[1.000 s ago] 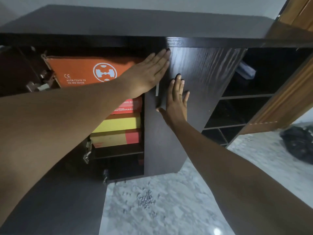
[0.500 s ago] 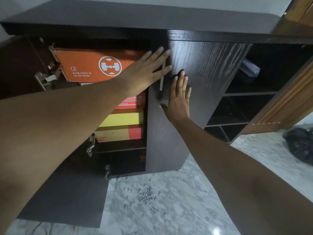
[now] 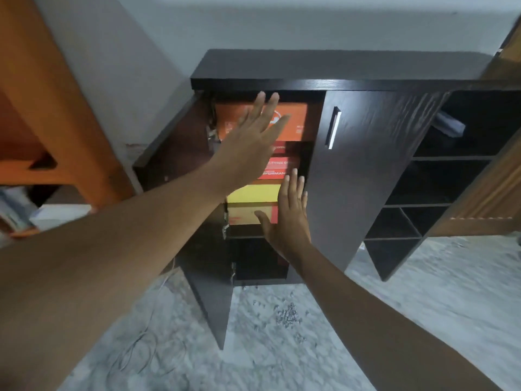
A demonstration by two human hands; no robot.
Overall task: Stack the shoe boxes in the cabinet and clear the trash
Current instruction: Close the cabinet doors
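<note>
A dark wooden cabinet (image 3: 338,69) stands against the wall with its left compartment open. Inside, shoe boxes are stacked: an orange box (image 3: 296,122) on top, a red box (image 3: 277,167) under it, a yellow box (image 3: 251,193) lower, and a yellow-and-red box (image 3: 244,214) at the bottom of the stack. My left hand (image 3: 253,136) hovers flat, fingers straight, in front of the orange box. My right hand (image 3: 287,218) is spread flat in front of the lower boxes, beside the edge of the closed middle door (image 3: 366,170). Neither hand holds anything.
The left door (image 3: 180,142) hangs open toward me. Open dark shelves (image 3: 439,182) fill the cabinet's right side, with a pale item (image 3: 449,124) on the top one. Small grey debris (image 3: 287,316) lies on the marble floor. An orange piece of furniture (image 3: 42,103) stands at left.
The view has pulled back from the cabinet. Both hands have left the middle door and moved left, now in front of the stacked boxes; my right hand is lower.
</note>
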